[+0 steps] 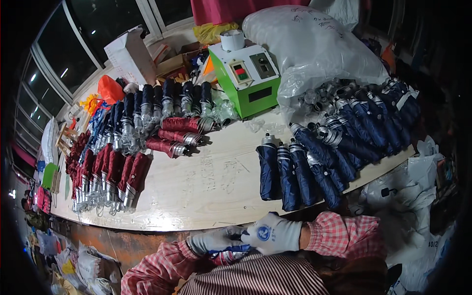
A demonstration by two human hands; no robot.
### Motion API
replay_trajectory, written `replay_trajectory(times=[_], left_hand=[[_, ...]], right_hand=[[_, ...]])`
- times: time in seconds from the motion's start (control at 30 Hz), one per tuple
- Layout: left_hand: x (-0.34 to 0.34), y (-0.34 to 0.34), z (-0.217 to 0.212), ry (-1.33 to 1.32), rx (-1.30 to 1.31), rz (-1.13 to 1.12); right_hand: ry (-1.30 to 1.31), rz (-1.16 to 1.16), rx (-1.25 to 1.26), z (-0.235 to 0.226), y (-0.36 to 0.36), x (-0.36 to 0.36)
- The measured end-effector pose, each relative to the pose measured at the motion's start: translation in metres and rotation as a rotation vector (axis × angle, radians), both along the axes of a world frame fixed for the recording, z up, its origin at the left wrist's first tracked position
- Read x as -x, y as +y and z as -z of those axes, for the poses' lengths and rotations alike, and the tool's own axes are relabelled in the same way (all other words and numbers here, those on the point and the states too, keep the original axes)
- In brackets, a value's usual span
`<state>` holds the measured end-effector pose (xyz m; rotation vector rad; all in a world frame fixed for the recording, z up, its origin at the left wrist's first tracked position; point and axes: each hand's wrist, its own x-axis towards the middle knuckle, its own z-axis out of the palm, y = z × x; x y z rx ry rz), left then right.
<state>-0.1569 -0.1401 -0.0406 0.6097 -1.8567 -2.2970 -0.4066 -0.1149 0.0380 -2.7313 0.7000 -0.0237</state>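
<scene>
My left hand [216,241] and my right hand [276,234], both in pale grey work gloves, meet just in front of the table's near edge. They are closed around a navy folding umbrella [239,249], of which only some blue fabric shows between and below the gloves. The rest of it is hidden by my hands. Beyond my right hand, on the table [206,184], lie several furled navy umbrellas [300,174] with silvery ends. Furled dark red umbrellas [114,169] are lined up on the left, and a few more red ones [179,137] lie nearer the middle.
A green and white machine [250,81] with a red and green switch stands at the back. Next to it, a big translucent plastic bag [314,44] spills small grey parts [319,98]. Dark umbrellas [147,105] line the back left. White plastic bags [398,196] lie beyond the table's right edge.
</scene>
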Motion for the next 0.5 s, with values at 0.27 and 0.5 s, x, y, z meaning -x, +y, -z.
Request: replay_trajectory(times=[0.27,0.5], left_hand=[[-0.055,-0.01,-0.002,-0.138,-0.302,-0.267],[-0.055,0.01,0.012,-0.136,-0.175,-0.487]], right_hand=[[-0.213,0.504,-0.182,-0.038,-0.107,0.123],[0.565,1.201,0.075,0.092,-0.322,0.285]])
